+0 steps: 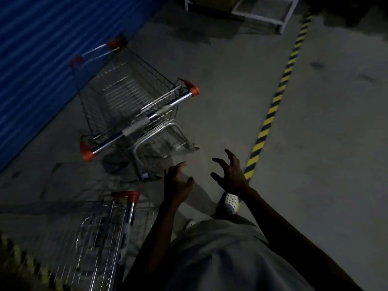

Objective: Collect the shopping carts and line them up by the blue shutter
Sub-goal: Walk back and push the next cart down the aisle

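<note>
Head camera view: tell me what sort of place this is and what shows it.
Probably a supermarket's back or loading area, dimly lit: a wire shopping cart stands beside a blue corrugated shutter, a second cart is nearer, and yellow-and-black hazard tape runs along the bare concrete floor.

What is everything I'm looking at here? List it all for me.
shutter: one, blue, ribbed, along the left.
shopping carts: apparently three, silver wire, orange-red handle caps; one beside the shutter, a handle beyond it against the shutter, one at lower left.
striped floor tape: yellow-black; one line at right, another piece at bottom left.
white frame: one, top edge.
floor: grey concrete.
clogs: two, white, below the hands.
left hand: open, empty.
right hand: fingers spread, empty.
</note>
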